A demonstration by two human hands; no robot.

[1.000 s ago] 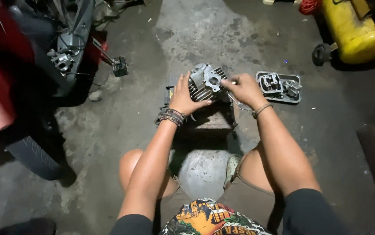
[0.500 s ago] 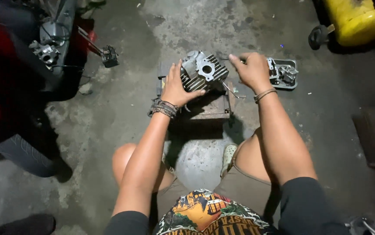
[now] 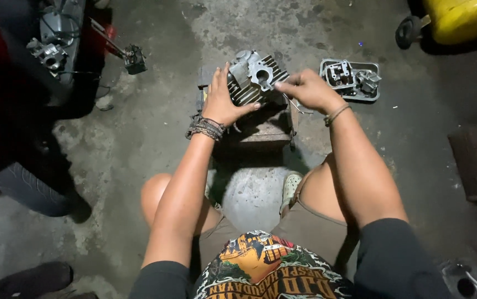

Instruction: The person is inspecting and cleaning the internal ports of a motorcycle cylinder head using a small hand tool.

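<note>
Since half a second ago, the right hand (image 3: 309,88) has been coming back from the small tray of parts (image 3: 377,95) on the right and is now sitting at the right edge of the finned engine block (image 3: 258,80), while the left hand (image 3: 220,102) is staying where it was, flat against the block's near-left side. I am keeping the left fingers (image 3: 226,77) spread and pressed along the fins, with the thumb reaching rightward under the block's near edge, so that hand is bracing rather than pinching. The right fingers are curling together, the tips pointing left at the block's round bore; they seem to be pinching something thin, perhaps a bent wire (image 3: 295,106) trailing under the hand, but I cannot tell whether they are actually closed on it. The block is resting on a small wooden stand (image 3: 260,133) straight ahead of my knees, on the far side of them, its fins running slantwise from near left to far right, with the bore facing up and a little to the right. That puts the opening just left of my right fingertips, nearly touching, so the right hand is the nearer one to it. A motorcycle (image 3: 55,39) is standing at far left, a yellow tank (image 3: 462,19) at far right, and concrete floor (image 3: 155,138) is lying all around.
</note>
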